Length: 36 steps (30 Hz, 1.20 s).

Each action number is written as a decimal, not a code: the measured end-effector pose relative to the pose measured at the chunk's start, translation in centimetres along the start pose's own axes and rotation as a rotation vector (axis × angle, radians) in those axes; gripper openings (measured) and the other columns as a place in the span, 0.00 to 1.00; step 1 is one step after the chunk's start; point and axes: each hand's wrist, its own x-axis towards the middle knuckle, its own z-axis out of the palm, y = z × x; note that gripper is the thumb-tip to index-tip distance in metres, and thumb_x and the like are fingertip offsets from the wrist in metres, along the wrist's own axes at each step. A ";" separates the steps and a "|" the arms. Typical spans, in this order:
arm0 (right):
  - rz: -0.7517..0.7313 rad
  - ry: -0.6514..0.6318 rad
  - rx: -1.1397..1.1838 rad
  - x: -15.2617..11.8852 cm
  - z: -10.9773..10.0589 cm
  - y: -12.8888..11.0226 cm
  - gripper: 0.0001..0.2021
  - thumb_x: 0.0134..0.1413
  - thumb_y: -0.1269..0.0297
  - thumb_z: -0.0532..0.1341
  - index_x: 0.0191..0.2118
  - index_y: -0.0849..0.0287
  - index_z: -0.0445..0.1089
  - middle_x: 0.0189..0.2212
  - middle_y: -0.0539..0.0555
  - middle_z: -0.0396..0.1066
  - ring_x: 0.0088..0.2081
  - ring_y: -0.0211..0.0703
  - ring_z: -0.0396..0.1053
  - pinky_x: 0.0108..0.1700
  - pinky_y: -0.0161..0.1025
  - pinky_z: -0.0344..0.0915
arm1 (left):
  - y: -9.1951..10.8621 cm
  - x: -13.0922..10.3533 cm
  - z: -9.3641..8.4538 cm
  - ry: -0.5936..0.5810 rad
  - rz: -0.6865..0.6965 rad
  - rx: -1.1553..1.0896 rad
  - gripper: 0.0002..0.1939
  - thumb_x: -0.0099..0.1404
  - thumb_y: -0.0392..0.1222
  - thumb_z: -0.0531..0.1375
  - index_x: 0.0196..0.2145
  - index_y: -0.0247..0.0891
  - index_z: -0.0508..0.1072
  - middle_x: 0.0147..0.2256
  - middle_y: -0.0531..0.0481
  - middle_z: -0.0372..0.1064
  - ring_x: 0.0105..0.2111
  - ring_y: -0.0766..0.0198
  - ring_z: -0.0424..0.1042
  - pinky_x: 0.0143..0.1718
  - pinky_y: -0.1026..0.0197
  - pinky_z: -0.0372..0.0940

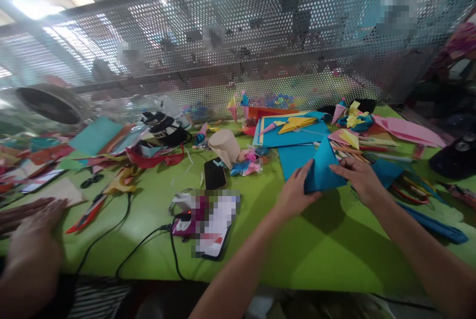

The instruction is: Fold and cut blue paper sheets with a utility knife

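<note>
Between my two hands is a folded sheet of blue paper [323, 168], held up above the green table. My left hand [299, 190] grips its left lower edge, the thumb along the bottom. At its right edge, the fingers of my right hand [357, 175] pinch the paper. Behind it more blue sheets [293, 158] lie flat on the table. Yellow folded paper pieces [297, 123] and a small pink paper cone [271, 127] rest on the blue stack.
A phone [217, 227] and a purple power bank [184, 225] with cables lie left of my arms. Further left are a glue gun [121, 183], scissors [91, 180] and a co-worker's hands [37, 225]. A paper roll [224, 145] stands mid-table; a perforated metal screen [238, 61] rises behind.
</note>
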 end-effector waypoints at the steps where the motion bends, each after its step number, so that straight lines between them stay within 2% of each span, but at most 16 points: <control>1: -0.003 0.001 0.004 0.0 0.0 0.0 0.29 0.42 0.36 0.76 0.22 0.53 0.62 0.21 0.45 0.53 0.26 0.38 0.49 0.28 0.39 0.45 | -0.1 0.1 0.0 0.000 0.012 -0.019 0.50 0.63 0.48 0.70 0.77 0.44 0.54 0.72 0.34 0.59 0.69 0.37 0.62 0.69 0.39 0.59; 4: -0.009 0.000 0.022 -0.1 -0.1 -0.1 0.31 0.43 0.37 0.76 0.22 0.53 0.60 0.21 0.45 0.51 0.26 0.37 0.48 0.27 0.39 0.46 | -0.3 0.1 -0.1 0.009 0.037 -0.129 0.43 0.66 0.49 0.67 0.74 0.43 0.60 0.72 0.37 0.60 0.70 0.41 0.62 0.71 0.42 0.57; 7: -0.009 -0.011 0.056 -0.1 0.0 -0.1 0.32 0.45 0.34 0.74 0.23 0.52 0.57 0.21 0.45 0.50 0.25 0.38 0.49 0.26 0.39 0.49 | -0.6 0.1 0.0 0.056 -0.026 -0.280 0.33 0.68 0.46 0.63 0.69 0.45 0.69 0.69 0.43 0.67 0.67 0.45 0.66 0.69 0.46 0.60; 10: -0.001 -0.020 0.087 -0.1 0.1 -0.1 0.31 0.48 0.34 0.72 0.24 0.52 0.56 0.21 0.44 0.52 0.24 0.38 0.51 0.26 0.40 0.52 | -0.9 0.0 0.2 0.208 -0.236 -0.437 0.24 0.71 0.52 0.62 0.60 0.42 0.78 0.62 0.43 0.74 0.63 0.45 0.70 0.65 0.48 0.64; 13: -0.002 -0.024 0.098 -0.2 0.1 0.0 0.30 0.49 0.35 0.72 0.26 0.52 0.57 0.22 0.45 0.53 0.24 0.38 0.52 0.26 0.40 0.53 | -1.6 0.2 0.2 0.403 -0.451 -0.570 0.27 0.66 0.61 0.67 0.54 0.40 0.80 0.60 0.38 0.75 0.64 0.41 0.69 0.62 0.48 0.66; 15: -0.002 -0.032 0.095 -0.1 -0.1 0.4 0.29 0.50 0.38 0.73 0.25 0.52 0.57 0.22 0.45 0.53 0.25 0.38 0.52 0.27 0.39 0.53 | -2.0 0.4 0.1 0.456 -0.496 -0.639 0.28 0.63 0.62 0.70 0.52 0.41 0.80 0.59 0.37 0.75 0.63 0.41 0.69 0.59 0.47 0.68; 17: -0.014 -0.053 0.052 0.2 -0.3 0.8 0.28 0.52 0.41 0.73 0.24 0.53 0.57 0.22 0.45 0.55 0.25 0.38 0.53 0.27 0.39 0.54 | -2.2 0.6 0.0 0.449 -0.487 -0.695 0.27 0.62 0.62 0.71 0.51 0.41 0.80 0.55 0.36 0.77 0.59 0.42 0.73 0.56 0.47 0.70; 19: -0.063 -0.070 -0.034 0.3 -0.4 1.0 0.22 0.54 0.43 0.73 0.27 0.52 0.65 0.25 0.48 0.64 0.27 0.40 0.60 0.29 0.40 0.60 | -2.1 0.8 -0.1 0.412 -0.438 -0.747 0.27 0.61 0.61 0.71 0.49 0.40 0.80 0.51 0.37 0.80 0.54 0.44 0.76 0.54 0.47 0.72; 21: -0.186 -0.037 -0.163 0.2 -0.6 0.8 0.17 0.56 0.46 0.72 0.44 0.51 0.75 0.39 0.54 0.76 0.36 0.48 0.72 0.36 0.44 0.70 | -1.8 0.7 0.0 0.363 -0.368 -0.807 0.26 0.59 0.59 0.73 0.48 0.39 0.80 0.48 0.39 0.81 0.50 0.48 0.78 0.54 0.48 0.72; 22: -0.275 -0.005 -0.250 0.0 -0.6 0.4 0.23 0.57 0.49 0.71 0.56 0.49 0.74 0.50 0.57 0.77 0.44 0.54 0.75 0.42 0.49 0.74 | -1.6 0.6 0.1 0.347 -0.339 -0.824 0.24 0.59 0.56 0.73 0.47 0.39 0.80 0.47 0.41 0.81 0.48 0.51 0.79 0.53 0.50 0.73; 23: -0.376 0.027 -0.353 -0.4 -0.7 0.0 0.30 0.59 0.52 0.70 0.66 0.46 0.68 0.61 0.59 0.72 0.54 0.60 0.74 0.49 0.54 0.75 | -1.4 0.4 0.1 0.344 -0.320 -0.830 0.22 0.59 0.53 0.73 0.46 0.38 0.80 0.45 0.43 0.82 0.46 0.53 0.79 0.52 0.51 0.73; 25: -0.575 0.039 -0.593 -1.7 -0.7 -1.0 0.35 0.65 0.61 0.64 0.75 0.38 0.56 0.74 0.56 0.58 0.69 0.64 0.63 0.64 0.62 0.67 | -1.1 -0.2 0.3 0.369 -0.316 -0.798 0.17 0.59 0.47 0.72 0.44 0.38 0.79 0.41 0.46 0.82 0.41 0.57 0.79 0.48 0.54 0.73; 27: -0.726 -0.056 -0.795 -3.5 -0.7 -1.7 0.38 0.67 0.72 0.57 0.75 0.31 0.54 0.76 0.50 0.56 0.75 0.61 0.55 0.71 0.65 0.57 | -0.7 -1.2 0.4 0.412 -0.318 -0.753 0.13 0.60 0.41 0.70 0.43 0.37 0.78 0.39 0.47 0.81 0.38 0.59 0.78 0.46 0.56 0.73; 29: -0.810 -0.206 -0.919 -5.6 -0.6 -1.7 0.44 0.62 0.79 0.54 0.76 0.30 0.52 0.76 0.47 0.57 0.76 0.57 0.54 0.73 0.64 0.53 | -0.5 -2.6 0.5 0.437 -0.307 -0.734 0.16 0.60 0.37 0.68 0.46 0.37 0.78 0.42 0.46 0.82 0.40 0.59 0.78 0.48 0.56 0.73; 32: -0.823 -0.378 -1.023 -8.5 -0.5 -0.6 0.48 0.55 0.80 0.56 0.77 0.35 0.49 0.78 0.48 0.53 0.77 0.56 0.52 0.74 0.66 0.51 | 0.0 -5.4 0.9 0.429 -0.306 -0.729 0.22 0.60 0.36 0.68 0.52 0.37 0.76 0.50 0.42 0.81 0.45 0.55 0.79 0.52 0.53 0.72; 36: -0.785 -0.402 -1.045 -10.7 -1.1 1.7 0.49 0.49 0.81 0.56 0.75 0.34 0.55 0.74 0.47 0.61 0.74 0.54 0.58 0.74 0.67 0.49 | 0.4 -9.1 1.4 0.324 -0.315 -0.714 0.30 0.60 0.39 0.71 0.59 0.38 0.72 0.55 0.38 0.79 0.50 0.50 0.79 0.54 0.50 0.72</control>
